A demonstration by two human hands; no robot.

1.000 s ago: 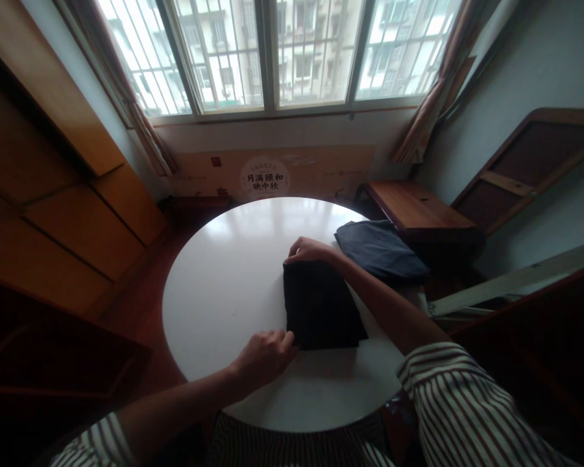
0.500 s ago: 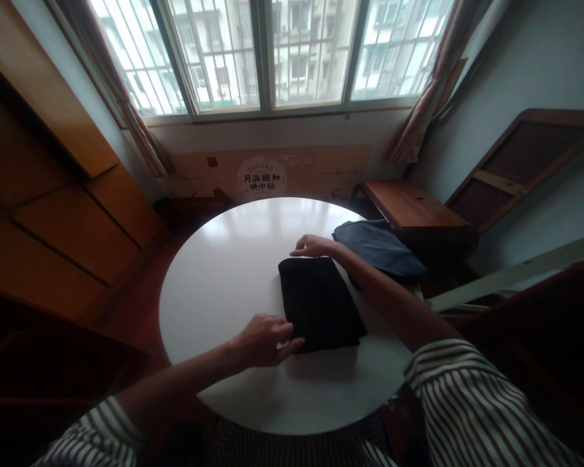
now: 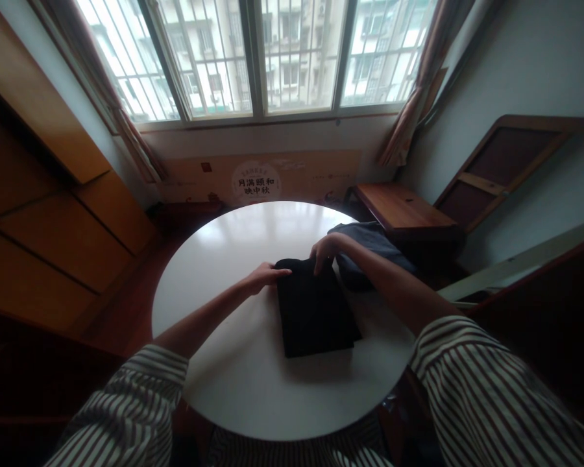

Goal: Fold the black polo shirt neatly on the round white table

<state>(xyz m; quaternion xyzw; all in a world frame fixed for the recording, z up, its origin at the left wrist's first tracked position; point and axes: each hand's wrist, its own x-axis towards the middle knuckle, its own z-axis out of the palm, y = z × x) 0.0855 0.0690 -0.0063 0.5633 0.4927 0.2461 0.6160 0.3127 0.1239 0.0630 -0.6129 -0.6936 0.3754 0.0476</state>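
Note:
A folded black garment [image 3: 314, 311] lies on the round white table [image 3: 233, 272], a little right of its middle. My left hand [image 3: 265, 277] reaches to the garment's far left corner, fingers stretched flat on the cloth. My right hand [image 3: 327, 250] rests on the far edge, fingers curled down onto it. Both hands touch the far end of the garment. A second folded, dark blue-grey garment [image 3: 370, 250] lies at the table's right edge, just beyond my right forearm.
A wooden bench [image 3: 401, 211] stands to the right of the table. Wooden cabinets [image 3: 53, 214] line the left wall. A printed cardboard panel [image 3: 257, 178] leans under the barred window. A wooden frame [image 3: 511, 162] leans on the right wall.
My left hand has moved from the garment's near left corner up to its far left corner. My right hand has shifted slightly onto the far edge. The camera has tilted a little.

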